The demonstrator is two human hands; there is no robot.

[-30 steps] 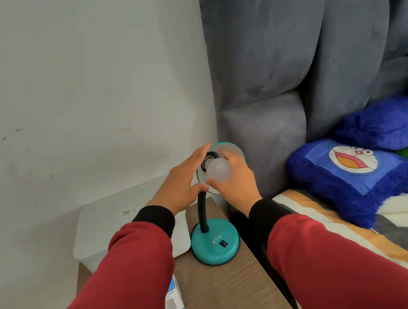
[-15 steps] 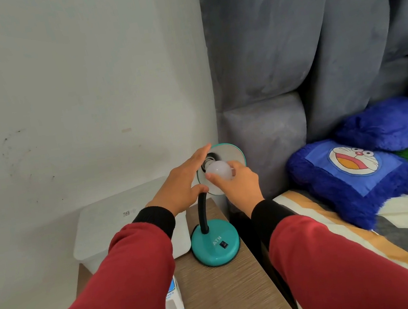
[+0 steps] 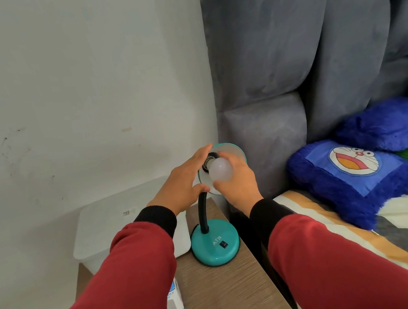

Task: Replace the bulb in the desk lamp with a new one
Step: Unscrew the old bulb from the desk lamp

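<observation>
A teal desk lamp stands on the wooden bedside table, its round base near the table's right edge and a black flexible neck rising to a teal-rimmed shade. A white frosted bulb sits in front of the shade's black socket. My right hand grips the bulb from the right and below. My left hand wraps the left rim and back of the shade, thumb by the neck.
A white lidded plastic box stands behind the lamp at the wall. A small blue-and-white carton lies under my left sleeve. The wooden table ends right at a bed with blue plush pillows and a grey padded headboard.
My right hand has turned on the bulb: fingers shifted around it between frames while the left hand stayed on the shade. The lamp base has not moved.
</observation>
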